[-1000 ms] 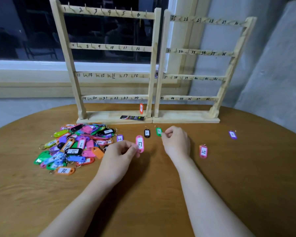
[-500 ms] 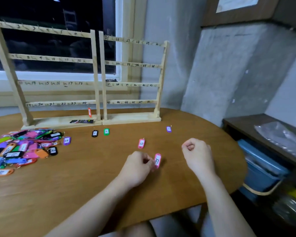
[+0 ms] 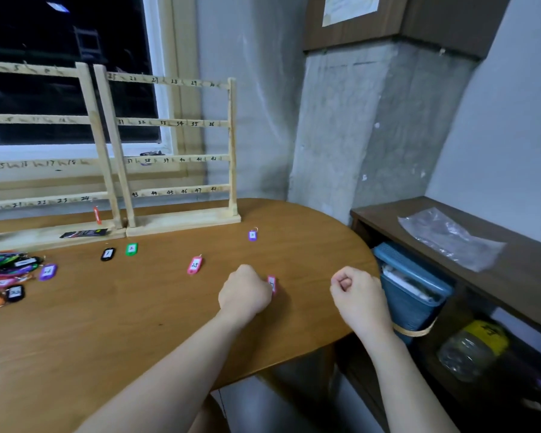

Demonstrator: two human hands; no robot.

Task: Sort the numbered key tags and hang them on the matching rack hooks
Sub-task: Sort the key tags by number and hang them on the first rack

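Wooden racks [image 3: 175,151], two; five loose tags [image 3: 194,265]

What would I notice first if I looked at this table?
Probably the two tall pale wooden racks with numbered bars at the back of the round brown wooden table. Then the heap of colourful plastic key tags at the far left edge, and the left hand gripping a pink tag near the middle.
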